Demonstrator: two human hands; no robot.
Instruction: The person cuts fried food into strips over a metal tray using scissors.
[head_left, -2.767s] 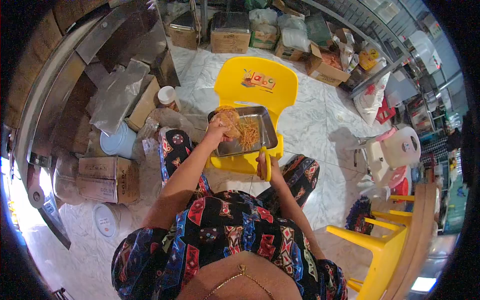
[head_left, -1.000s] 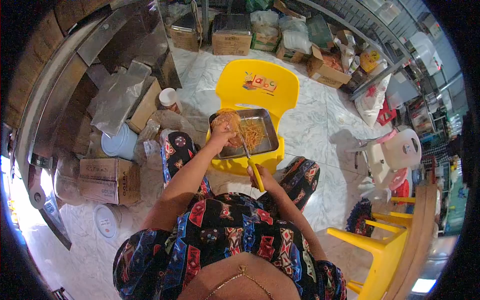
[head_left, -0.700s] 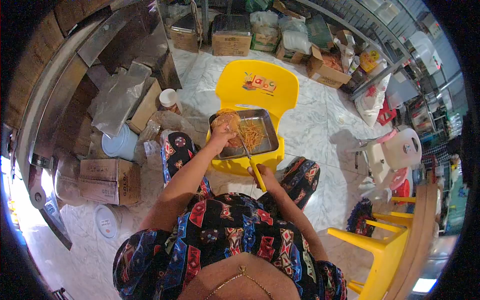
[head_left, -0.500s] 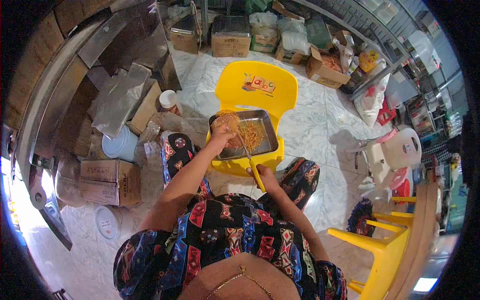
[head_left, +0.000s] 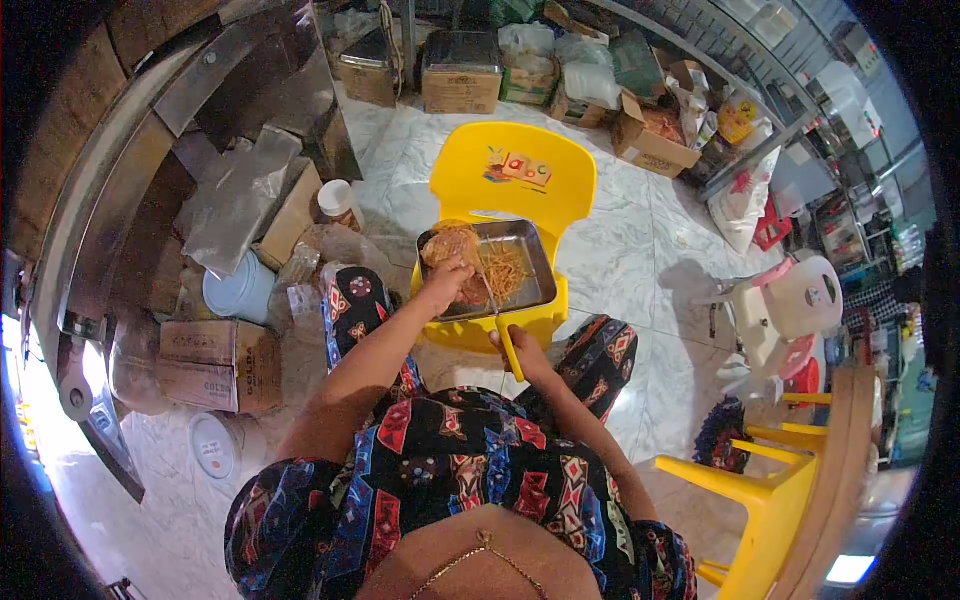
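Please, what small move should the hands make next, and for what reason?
Probably the right hand should close the yellow-handled scissors for one more narrow cut. The blades are at the edge of the orange-brown food, which the left hand steadies, and thin strips already lie beside it in the metal tray.

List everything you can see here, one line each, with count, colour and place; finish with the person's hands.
chair: one, yellow, centre
tray: one, silvery, on the chair
thin strips: many, orange-brown, tray's right side
larger food: count unclear, orange-brown, tray's left side
scissors: one, yellow-handled, at tray
tubs: two, pale blue and whitish, left floor
cardboard boxes: several, brown, left and back
sack: one, white, right
left hand: one, on larger food
right hand: one, holding scissors
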